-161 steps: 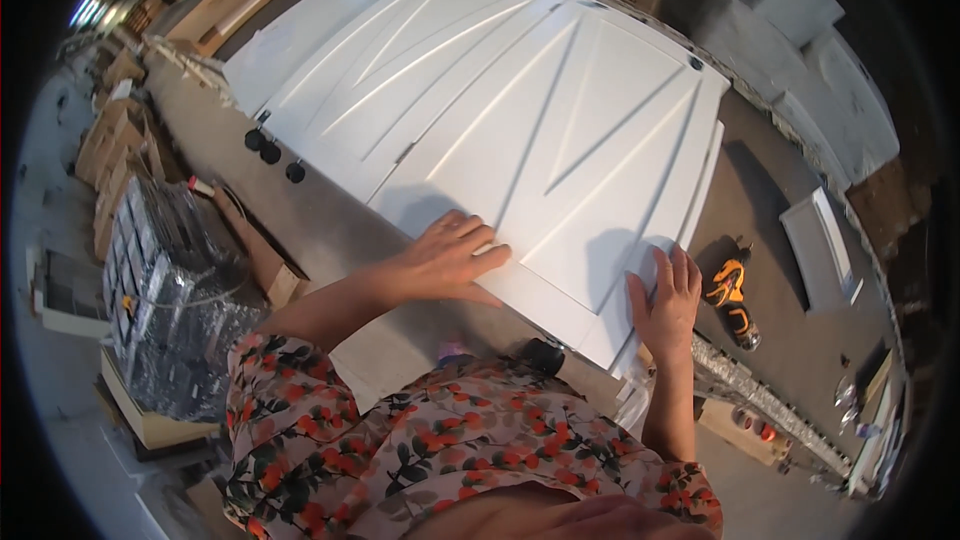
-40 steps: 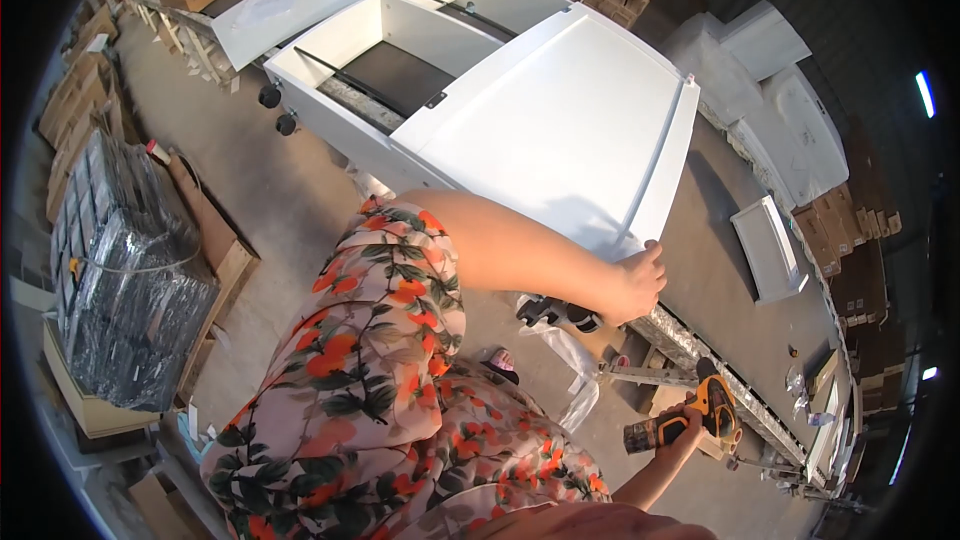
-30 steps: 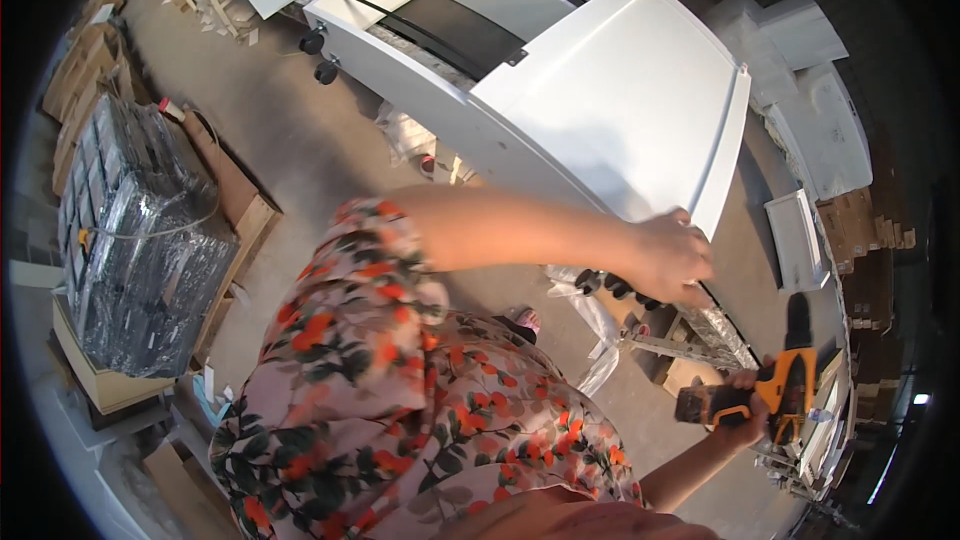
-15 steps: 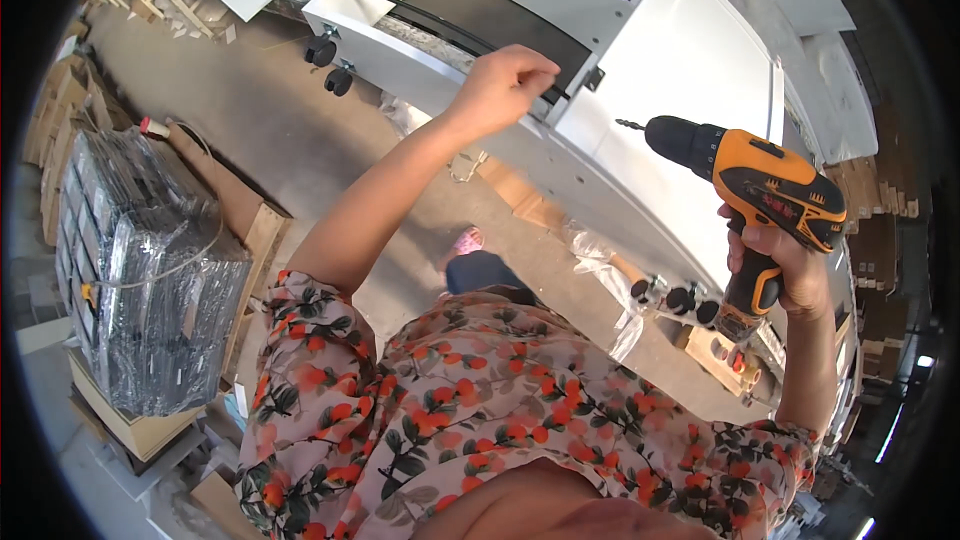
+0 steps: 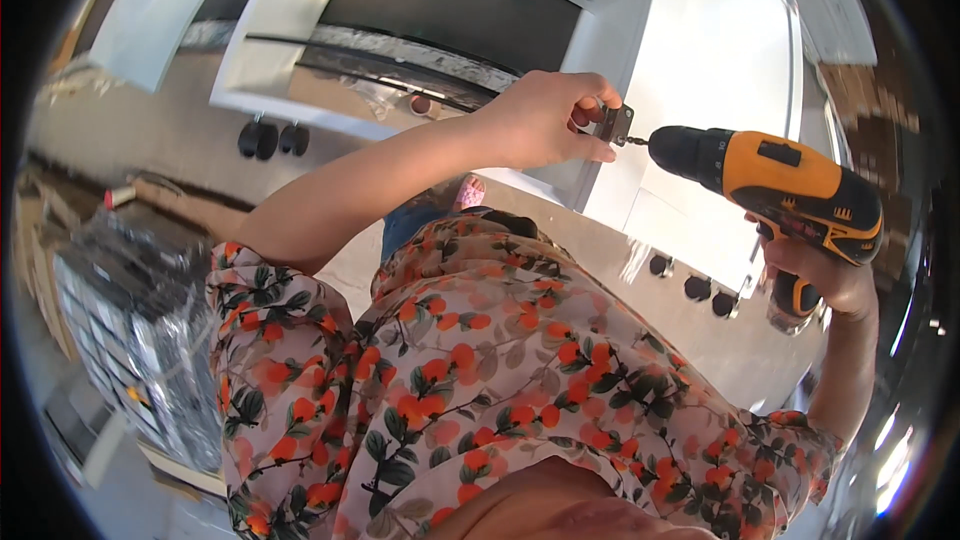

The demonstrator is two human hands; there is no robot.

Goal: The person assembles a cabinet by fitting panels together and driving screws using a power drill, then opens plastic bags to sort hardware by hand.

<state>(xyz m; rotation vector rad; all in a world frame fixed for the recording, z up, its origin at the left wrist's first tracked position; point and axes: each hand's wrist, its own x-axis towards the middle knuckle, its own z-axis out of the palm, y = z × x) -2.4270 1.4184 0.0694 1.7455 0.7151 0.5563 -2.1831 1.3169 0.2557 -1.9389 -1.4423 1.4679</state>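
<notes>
My left hand (image 5: 545, 120) pinches a small metal bracket (image 5: 614, 125) against the corner of a white cabinet frame (image 5: 600, 40). My right hand (image 5: 815, 275) grips the handle of an orange and black cordless drill (image 5: 775, 180). The drill's bit tip touches the bracket from the right. A white cabinet door panel (image 5: 715, 70) stands behind the drill. The dark inside of the cabinet (image 5: 450, 5) shows above my left forearm.
Black caster wheels (image 5: 267, 138) sit under the cabinet at the left, and more small black wheels (image 5: 700, 285) lie on the floor at the right. Plastic-wrapped stacked goods (image 5: 140, 330) stand at the lower left. Another white panel (image 5: 160, 0) lies at the upper left.
My right hand picked up the drill from low at the right and raised it. My left hand moved from the door's edge to the cabinet corner, where the drill bit now meets the bracket.
</notes>
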